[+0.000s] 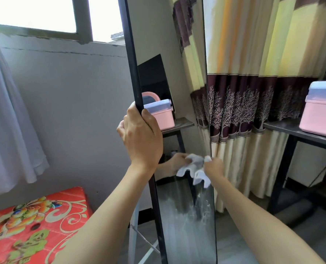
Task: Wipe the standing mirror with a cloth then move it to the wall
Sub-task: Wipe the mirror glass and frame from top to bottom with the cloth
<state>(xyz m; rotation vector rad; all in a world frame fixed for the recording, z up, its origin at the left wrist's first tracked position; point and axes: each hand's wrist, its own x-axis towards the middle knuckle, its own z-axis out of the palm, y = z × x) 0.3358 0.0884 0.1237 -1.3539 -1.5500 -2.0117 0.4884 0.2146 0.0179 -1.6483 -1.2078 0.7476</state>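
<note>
Head view shows the tall standing mirror [177, 82] upright, right in front of the person. Left hand [141, 138] has a tight grip on its black frame edge. Right hand [213, 164] pinches a white cloth [198, 170] against the glass, lower than the left grip. Below the cloth the glass looks streaky. Glass breaks easily and the mirror looks tall and tippy, so holding both side edges seems safest for moving. Beyond the right grip hangs a curtain [253, 92] and a pink box [320, 113] sits on a tabletop [284, 128].
</note>
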